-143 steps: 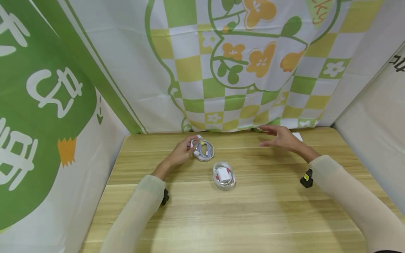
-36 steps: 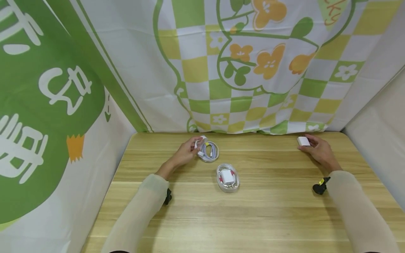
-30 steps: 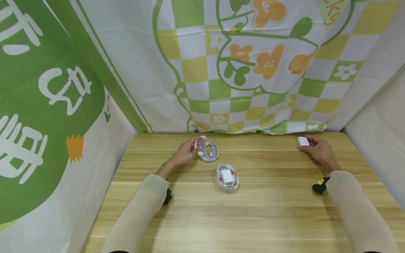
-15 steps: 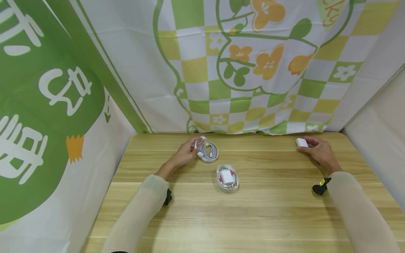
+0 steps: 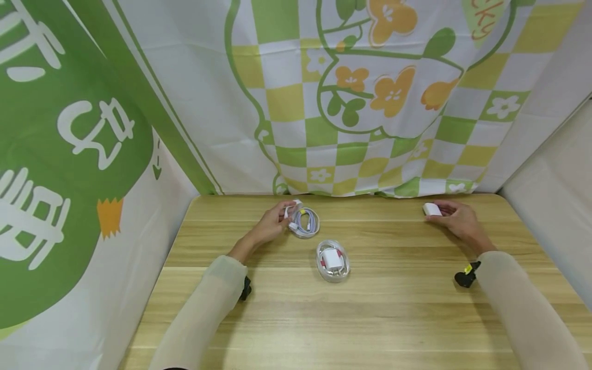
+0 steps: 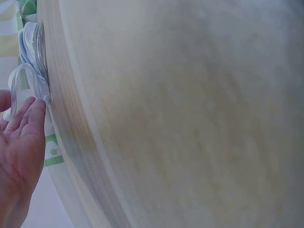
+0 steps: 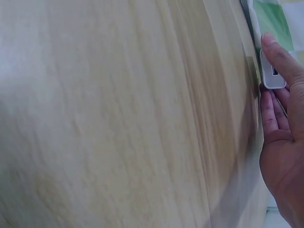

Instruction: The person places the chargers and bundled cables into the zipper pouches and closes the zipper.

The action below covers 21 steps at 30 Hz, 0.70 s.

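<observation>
Tabletop (image 5: 370, 318), right hand (image 5: 460, 221) pinching charger (image 5: 432, 209) — moved leftward, left hand (image 5: 268, 226) pinching clear plastic (image 5: 292, 209)

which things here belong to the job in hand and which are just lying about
Likely in the job:
white rectangular plastic charger, in the right hand
clear plastic loop, pinched by the left hand
lilac coiled cable beside it

Apparently lying about:
untouched white plug in clear oval ring

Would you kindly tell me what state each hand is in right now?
Left hand: holding a clear plastic loop beside the coiled cable.
Right hand: pinching a white USB charger.
</observation>
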Each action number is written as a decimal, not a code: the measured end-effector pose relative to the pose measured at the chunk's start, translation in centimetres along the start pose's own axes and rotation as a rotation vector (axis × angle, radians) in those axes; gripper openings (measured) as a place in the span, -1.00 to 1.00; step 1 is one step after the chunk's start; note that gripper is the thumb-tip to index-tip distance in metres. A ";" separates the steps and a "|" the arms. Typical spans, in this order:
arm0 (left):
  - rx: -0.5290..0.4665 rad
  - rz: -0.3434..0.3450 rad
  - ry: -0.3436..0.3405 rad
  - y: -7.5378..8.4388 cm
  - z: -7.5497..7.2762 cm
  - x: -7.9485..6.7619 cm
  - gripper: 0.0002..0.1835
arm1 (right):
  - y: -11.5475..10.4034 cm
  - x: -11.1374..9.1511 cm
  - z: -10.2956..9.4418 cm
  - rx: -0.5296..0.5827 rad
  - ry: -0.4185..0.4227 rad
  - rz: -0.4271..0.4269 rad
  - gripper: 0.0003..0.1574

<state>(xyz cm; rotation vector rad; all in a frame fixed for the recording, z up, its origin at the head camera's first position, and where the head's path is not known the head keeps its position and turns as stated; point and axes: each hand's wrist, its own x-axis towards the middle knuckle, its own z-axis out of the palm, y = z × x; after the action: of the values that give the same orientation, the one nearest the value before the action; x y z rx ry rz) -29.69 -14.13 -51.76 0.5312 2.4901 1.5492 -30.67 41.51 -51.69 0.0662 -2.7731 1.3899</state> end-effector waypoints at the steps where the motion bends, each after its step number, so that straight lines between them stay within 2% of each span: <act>1: -0.004 0.003 -0.001 0.0 0.0 0.0 -0.46 | -0.1 0.0 0.1 -0.001 -0.002 -0.009 -0.14; 11: -0.002 0.006 0.002 -0.1 0.0 0.0 -0.46 | -1.3 0.5 1.6 -0.017 -0.059 -0.063 -0.18; 21: 0.003 0.011 -0.008 0.0 -0.1 -0.1 -0.46 | -2.6 0.5 3.0 -0.008 -0.090 -0.078 -0.22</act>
<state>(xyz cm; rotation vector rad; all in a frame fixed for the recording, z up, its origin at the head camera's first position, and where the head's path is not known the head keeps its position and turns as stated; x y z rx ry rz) -29.66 -14.28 -51.75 0.5514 2.4885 1.5448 -31.02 37.51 -51.36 0.2403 -2.8144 1.3902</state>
